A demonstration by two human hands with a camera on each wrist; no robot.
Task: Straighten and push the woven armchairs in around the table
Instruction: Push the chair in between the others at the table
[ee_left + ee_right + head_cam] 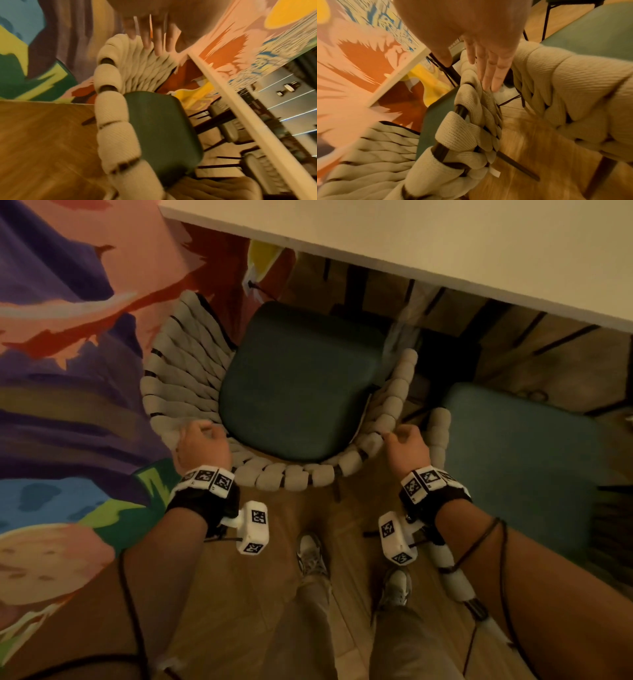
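Observation:
A woven armchair [287,477] with thick cream cords and a dark green cushion [298,385] faces the white table [411,241], its seat front just under the table edge. My left hand [202,440] rests on the back rim at the chair's left. In the left wrist view its blurred fingers [154,40] reach down onto the weave of the armchair [111,135]. My right hand [407,440] is on the rim at the right. The right wrist view shows that hand [488,65] with straight fingers laid against the armchair's cord-wrapped rim [458,132].
A second woven chair with a teal cushion [520,460] stands close on the right, its arm [438,433] almost touching the first. A painted mural wall [68,337] runs along the left. My feet [311,556] stand on wood flooring behind the chair. More chairs [228,129] sit under the table.

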